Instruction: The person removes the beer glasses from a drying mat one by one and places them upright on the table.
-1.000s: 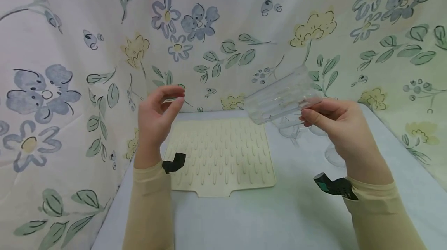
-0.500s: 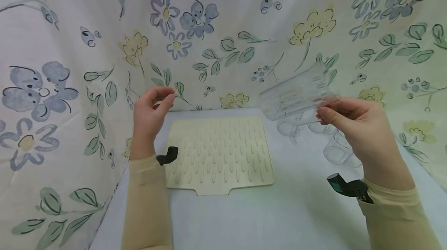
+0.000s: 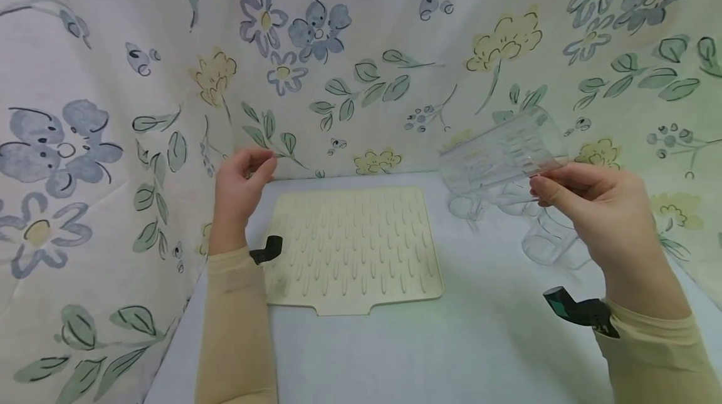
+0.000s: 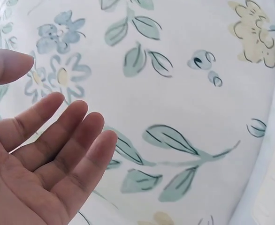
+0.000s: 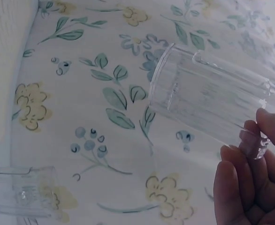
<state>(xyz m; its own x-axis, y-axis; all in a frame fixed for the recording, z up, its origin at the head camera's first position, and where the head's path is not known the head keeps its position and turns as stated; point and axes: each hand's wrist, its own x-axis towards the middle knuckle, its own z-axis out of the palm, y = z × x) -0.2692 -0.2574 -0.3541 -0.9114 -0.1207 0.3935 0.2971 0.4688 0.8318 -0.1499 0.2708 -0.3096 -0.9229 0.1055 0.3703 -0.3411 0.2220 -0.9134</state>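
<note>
My right hand pinches a clear drinking glass by one end, between thumb and fingers. The glass is in the air, lying almost on its side, with its far end pointing left. In the right wrist view the glass slants up and away from my fingertips. My left hand is raised over the table's left side and holds nothing. Its fingers are loosely bent and apart from the thumb, as the left wrist view of the hand shows.
A cream ridged drying mat lies flat on the white table. More clear glasses stand or lie at the right, partly hidden behind the right hand and the held glass. A flowered curtain hangs behind and to the left.
My right hand has moved right with the glass, away from above the mat's right edge. My left hand has shifted slightly left and down.
</note>
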